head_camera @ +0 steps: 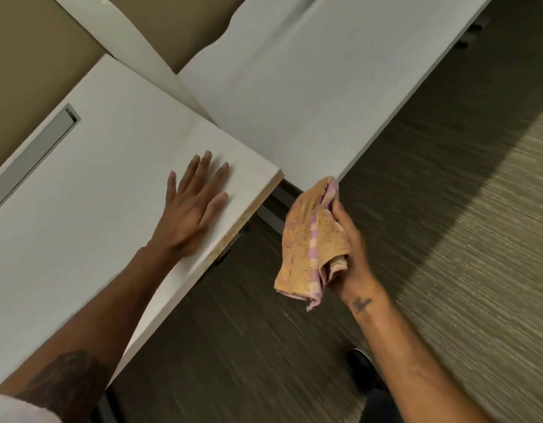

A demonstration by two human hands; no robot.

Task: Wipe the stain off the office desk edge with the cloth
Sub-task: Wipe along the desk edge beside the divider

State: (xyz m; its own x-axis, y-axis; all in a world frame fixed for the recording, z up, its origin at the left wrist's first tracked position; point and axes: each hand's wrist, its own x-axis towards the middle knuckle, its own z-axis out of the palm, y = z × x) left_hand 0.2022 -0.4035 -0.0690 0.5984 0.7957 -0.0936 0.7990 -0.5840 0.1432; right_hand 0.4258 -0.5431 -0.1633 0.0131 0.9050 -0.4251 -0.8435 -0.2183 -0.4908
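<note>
A white office desk (90,184) fills the left half of the view. Along its right edge runs a yellowish-brown stain (238,227), strongest near the corner. My left hand (192,209) lies flat on the desktop with fingers spread, just left of that stained edge. My right hand (348,254) hovers over the floor to the right of the desk, gripping a crumpled orange and pink cloth (310,242). The cloth hangs apart from the edge and does not touch it.
A second white desk (310,96) stands behind, divided from the first by a curved white partition (136,47). A grey cable slot (35,157) sits in the near desktop at the left. Striped carpet (447,239) covers the floor; a dark shoe (360,361) shows below.
</note>
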